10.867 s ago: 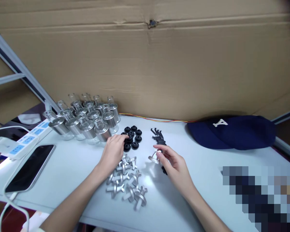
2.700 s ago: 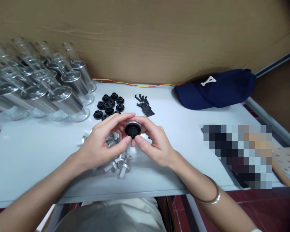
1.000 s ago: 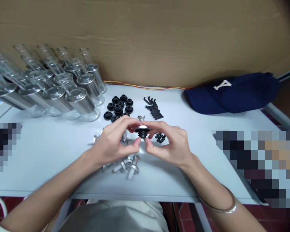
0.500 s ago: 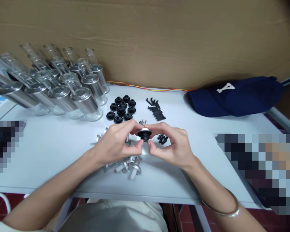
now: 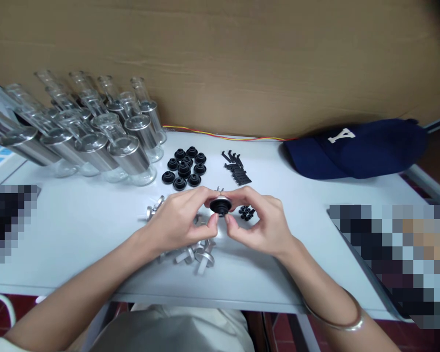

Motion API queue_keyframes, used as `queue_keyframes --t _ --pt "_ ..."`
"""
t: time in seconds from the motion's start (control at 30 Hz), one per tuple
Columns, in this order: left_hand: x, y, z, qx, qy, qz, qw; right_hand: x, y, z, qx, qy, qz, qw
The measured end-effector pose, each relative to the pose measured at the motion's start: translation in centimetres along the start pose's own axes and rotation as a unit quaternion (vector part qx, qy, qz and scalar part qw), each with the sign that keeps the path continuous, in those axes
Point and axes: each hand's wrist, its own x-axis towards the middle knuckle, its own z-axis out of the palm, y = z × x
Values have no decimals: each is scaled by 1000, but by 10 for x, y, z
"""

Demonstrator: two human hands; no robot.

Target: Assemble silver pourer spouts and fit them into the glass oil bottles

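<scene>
Landmark: pile of black rubber grommets (image 5: 184, 167) on the white table (image 5: 77, 230); places below are read off it.
Held piece: small metal cap with a black grommet seated in it (image 5: 220, 206), lifted off the table, toward the person and a little right of the grommet pile.
Left hand (image 5: 176, 224): fingertips pinched on the piece's left side.
Right hand (image 5: 258, 225): fingertips pinched on its right side; the two hands meet around it.
Handling, judged: light and small; metal rim stiff and likely smooth, rubber soft and grippy. Best taken by the metal rim, leaving the rubber face clear for pressing.
Loose metal caps (image 5: 200, 254): scattered under the hands, nearer the person than the pile.
Black clips (image 5: 236, 168): just right of the pile.
Tiny black bits (image 5: 247, 212): right of the held piece, on the table.
Glass-and-metal bottles (image 5: 106, 137): left of the pile, massed together.
Navy cap (image 5: 359, 149): far right of the pile.
</scene>
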Motion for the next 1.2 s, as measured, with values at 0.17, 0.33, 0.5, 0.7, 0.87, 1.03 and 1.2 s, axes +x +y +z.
queue_keyframes --t 0.17,0.33,0.5,0.7,0.87,1.03,1.2 --pt "1 -2 -1 9 7 30 999 0 3 1 -26 8 -16 999" --pt "1 -3 -2 4 -9 29 1000 -1 7 3 -34 18 -22 999" --pt "2 -1 -1 65 14 41 997 1 7 2 -11 22 4 1000" --pt "0 -3 1 70 12 53 996 -2 8 1 16 8 35 999" --pt "0 -5 1 61 11 68 996 2 10 -10 5 -2 11 1000" --pt "-2 -5 5 50 -16 37 998 6 38 -31 -64 157 179 969" --pt "-3 -6 8 61 36 13 997 0 73 -37 -214 -12 175 961"
